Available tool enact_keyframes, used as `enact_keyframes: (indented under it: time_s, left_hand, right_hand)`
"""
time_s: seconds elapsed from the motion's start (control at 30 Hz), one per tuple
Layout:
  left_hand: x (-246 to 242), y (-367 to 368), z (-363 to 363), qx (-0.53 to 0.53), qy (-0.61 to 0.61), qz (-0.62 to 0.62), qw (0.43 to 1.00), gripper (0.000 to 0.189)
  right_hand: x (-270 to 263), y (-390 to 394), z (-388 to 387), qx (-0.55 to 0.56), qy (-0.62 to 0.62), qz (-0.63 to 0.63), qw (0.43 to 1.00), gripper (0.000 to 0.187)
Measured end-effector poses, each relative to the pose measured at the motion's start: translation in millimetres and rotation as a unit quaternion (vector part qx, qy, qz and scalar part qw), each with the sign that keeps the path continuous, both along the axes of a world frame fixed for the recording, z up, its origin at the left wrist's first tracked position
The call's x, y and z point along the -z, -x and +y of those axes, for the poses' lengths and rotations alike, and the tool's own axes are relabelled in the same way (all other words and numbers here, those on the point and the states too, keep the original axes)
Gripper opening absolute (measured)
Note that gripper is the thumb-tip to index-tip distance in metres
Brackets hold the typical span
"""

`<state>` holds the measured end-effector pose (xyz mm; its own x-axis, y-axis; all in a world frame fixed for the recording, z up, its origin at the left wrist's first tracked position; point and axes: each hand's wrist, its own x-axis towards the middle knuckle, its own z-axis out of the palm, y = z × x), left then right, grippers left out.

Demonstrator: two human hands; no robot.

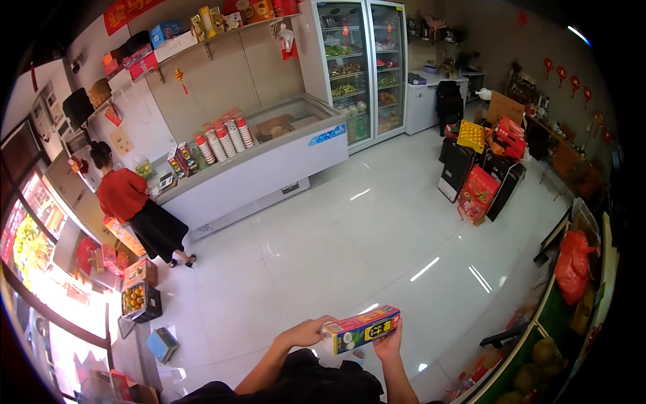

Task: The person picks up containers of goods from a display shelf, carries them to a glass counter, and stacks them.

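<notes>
A long carton of coconut drink (362, 331), printed in blue, red and yellow with a picture of coconuts, lies sideways between my hands in front of my body. My left hand (309, 333) grips its left end. Its right end rests in my right hand (390, 339), with the palm beneath and the fingers up along the end. Parts of the fingers on both hands are hidden behind the carton. Just below the carton, a pale see-through item (357, 356) is partly hidden and cannot be made out clearly.
A long white chest freezer (252, 177) carries stacked cups (225, 139) and similar cartons (182, 160). Beside it a person (133, 202) stands facing away. Stacked boxes (479, 194), a crate of orange fruit (142, 303), a blue box (162, 345) and a glass-door fridge (361, 76) stand around the tiled floor.
</notes>
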<state>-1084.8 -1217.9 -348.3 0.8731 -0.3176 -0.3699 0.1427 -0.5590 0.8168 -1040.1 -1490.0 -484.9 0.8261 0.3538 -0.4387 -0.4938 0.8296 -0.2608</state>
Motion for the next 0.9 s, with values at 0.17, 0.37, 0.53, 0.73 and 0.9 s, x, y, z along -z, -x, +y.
enact_keyframes:
  time_s: [0.17, 0.37, 0.53, 0.73, 0.9]
  left_hand:
    - [13.0, -18.8, -24.8, 0.012, 0.024, 0.037, 0.999, 0.050]
    - [34.9, -9.9, -20.9, 0.030, -0.020, 0.031, 0.999, 0.049]
    - [33.4, -13.3, 14.4, -0.008, -0.037, 0.067, 0.997, 0.050]
    - [27.5, -35.9, 79.0, -0.066, -0.026, 0.058, 0.996, 0.052]
    - [31.2, -56.6, 159.3, -0.108, 0.006, -0.001, 0.994, 0.047]
  right_hand:
    - [16.2, -17.7, -28.5, -0.044, -0.069, -0.060, 0.995, 0.044]
    - [-1.1, -10.1, -8.1, -0.020, 0.018, 0.054, 0.998, 0.047]
    - [-7.5, -20.9, 12.3, -0.109, -0.066, 0.042, 0.991, 0.045]
    - [2.9, -50.1, 70.7, -0.049, 0.126, 0.103, 0.985, 0.042]
    - [15.9, -89.2, 137.8, -0.104, 0.101, 0.021, 0.989, 0.043]
